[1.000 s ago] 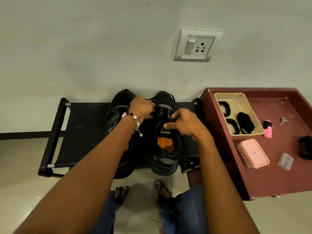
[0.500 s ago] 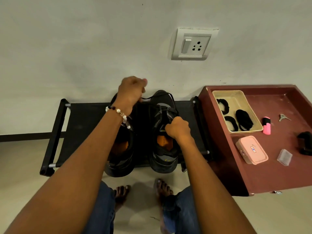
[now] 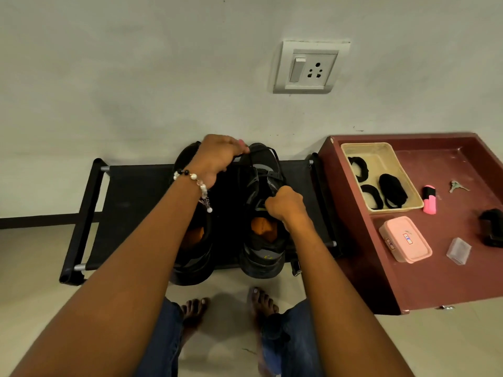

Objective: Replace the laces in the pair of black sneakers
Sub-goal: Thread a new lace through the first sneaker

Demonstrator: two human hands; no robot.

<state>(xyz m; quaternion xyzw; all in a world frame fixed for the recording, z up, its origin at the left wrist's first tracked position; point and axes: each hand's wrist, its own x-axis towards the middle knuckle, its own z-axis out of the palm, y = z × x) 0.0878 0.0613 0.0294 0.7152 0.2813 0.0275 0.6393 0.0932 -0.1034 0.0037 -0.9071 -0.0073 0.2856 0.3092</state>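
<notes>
Black sneakers (image 3: 261, 213) sit side by side on the low black rack (image 3: 130, 213). My left hand (image 3: 220, 156) pinches a black lace (image 3: 261, 151) near the right sneaker's toe; my right hand (image 3: 285, 205) grips its tongue area, fingers curled.

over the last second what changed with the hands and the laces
The left hand rose from the tongue toward the toe of the right sneaker, pulling the black lace out taut. The right hand curled into a grip on that sneaker's tongue area. The left sneaker, the shoe rack and the items on the red table stayed put.
</notes>
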